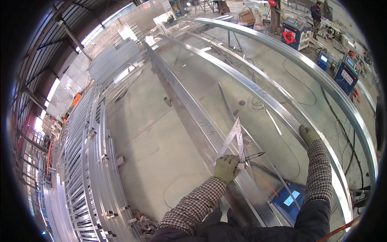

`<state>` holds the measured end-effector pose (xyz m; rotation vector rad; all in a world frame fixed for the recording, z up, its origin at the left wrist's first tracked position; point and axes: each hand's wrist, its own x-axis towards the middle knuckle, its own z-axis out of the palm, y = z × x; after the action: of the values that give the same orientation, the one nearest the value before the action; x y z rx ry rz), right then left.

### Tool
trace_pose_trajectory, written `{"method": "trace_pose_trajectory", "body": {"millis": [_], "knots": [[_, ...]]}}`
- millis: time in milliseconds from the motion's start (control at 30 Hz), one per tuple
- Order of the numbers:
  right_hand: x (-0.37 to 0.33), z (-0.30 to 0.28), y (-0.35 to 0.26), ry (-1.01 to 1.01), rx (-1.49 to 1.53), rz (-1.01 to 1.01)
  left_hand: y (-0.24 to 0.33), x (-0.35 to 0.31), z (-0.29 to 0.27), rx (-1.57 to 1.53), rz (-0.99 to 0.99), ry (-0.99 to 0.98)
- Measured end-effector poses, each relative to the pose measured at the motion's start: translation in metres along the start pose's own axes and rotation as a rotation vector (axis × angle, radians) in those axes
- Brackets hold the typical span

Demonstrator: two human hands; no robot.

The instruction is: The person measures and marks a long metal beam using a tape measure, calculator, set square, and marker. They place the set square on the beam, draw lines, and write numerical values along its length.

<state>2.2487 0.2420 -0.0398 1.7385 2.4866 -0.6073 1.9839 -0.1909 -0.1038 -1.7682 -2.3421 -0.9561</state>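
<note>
My gloved left hand (226, 169) is closed round the base of a metal triangle square (241, 141), above a long metal beam (189, 105). A dark pen (254, 155) sticks out to the right beside that hand, apparently held along with the square. Handwritten marks show on the beam's top face. To the right, my gloved right hand (309, 135) grips the edge of a second long metal tube (242, 76), its fingers curled over the side. Both gloves are olive green, under checked sleeves.
Two more long metal tubes (298, 56) run along the right. Stacked metal frames (86, 161) stand at the left. A blue machine with a lit screen (288, 199) sits below between my arms. Cables trail over the floor. Another person (316, 14) stands at the far right.
</note>
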Motion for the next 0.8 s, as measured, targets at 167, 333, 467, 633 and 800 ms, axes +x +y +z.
{"method": "trace_pose_trajectory", "body": {"millis": [167, 333, 467, 633, 800], "knots": [[-0.019, 0.008, -0.007, 0.061, -0.023, 0.027, -0.002, -0.001, 0.004, -0.053, -0.024, -0.014], [-0.072, 0.024, -0.017, 0.057, 0.032, -0.051, -0.001, -0.003, 0.007, -0.129, -0.025, 0.003], [-0.117, 0.040, -0.031, -0.033, 0.099, -0.075, 0.001, -0.002, 0.012, -0.161, -0.026, 0.042], [-0.173, 0.057, -0.065, -0.094, 0.122, -0.095, 0.004, -0.002, 0.021, -0.158, -0.047, 0.091], [-0.217, 0.061, -0.101, -0.150, 0.170, -0.100, 0.006, -0.003, 0.026, -0.194, -0.073, 0.096]]}}
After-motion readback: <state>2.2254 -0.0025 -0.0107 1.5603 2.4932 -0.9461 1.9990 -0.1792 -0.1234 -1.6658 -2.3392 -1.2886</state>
